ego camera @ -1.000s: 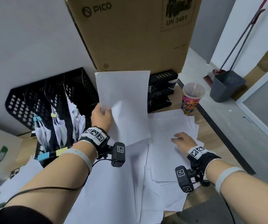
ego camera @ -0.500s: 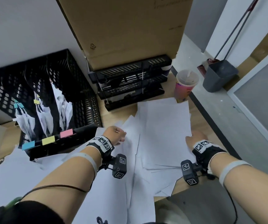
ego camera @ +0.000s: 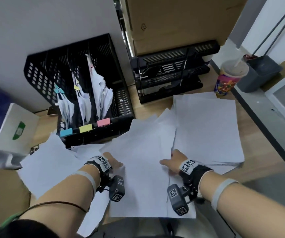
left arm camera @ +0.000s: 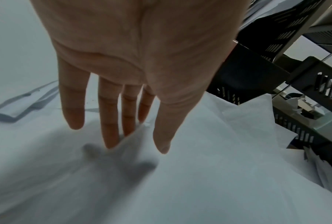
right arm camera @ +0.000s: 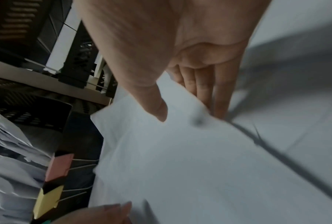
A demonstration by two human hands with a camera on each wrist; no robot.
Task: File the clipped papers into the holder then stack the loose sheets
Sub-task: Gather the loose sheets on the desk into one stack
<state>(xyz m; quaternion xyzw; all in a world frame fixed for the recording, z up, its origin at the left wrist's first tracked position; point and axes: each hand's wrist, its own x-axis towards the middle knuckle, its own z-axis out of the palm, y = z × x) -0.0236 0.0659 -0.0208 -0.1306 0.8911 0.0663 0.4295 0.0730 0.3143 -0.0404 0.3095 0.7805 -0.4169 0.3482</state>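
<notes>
The black mesh file holder (ego camera: pixel 122 100) stands at the back left with clipped papers (ego camera: pixel 85 102) upright in its slots. Blue, yellow and pink clips (ego camera: pixel 85 128) sit on its front edge. Loose white sheets (ego camera: pixel 143 152) cover the table in front of me, with a neater pile (ego camera: pixel 207 127) at the right. My left hand (ego camera: pixel 114 162) (left arm camera: pixel 134 136) is at the middle sheet's left edge, fingers straight and slipped under it. My right hand (ego camera: pixel 171 160) (right arm camera: pixel 184 109) is at its right edge, fingers under and thumb over the paper.
Stacked black letter trays (ego camera: pixel 169 74) stand behind the sheets under a big cardboard box (ego camera: pixel 172 23). A colourful lidded cup (ego camera: pixel 227 79) is at the table's back right corner. A white box (ego camera: pixel 16 127) lies left of the holder. More sheets (ego camera: pixel 49 160) spread at the left.
My left hand came down from holding a sheet in the air to the table. Both hands have moved inward to the two sides of the middle sheet.
</notes>
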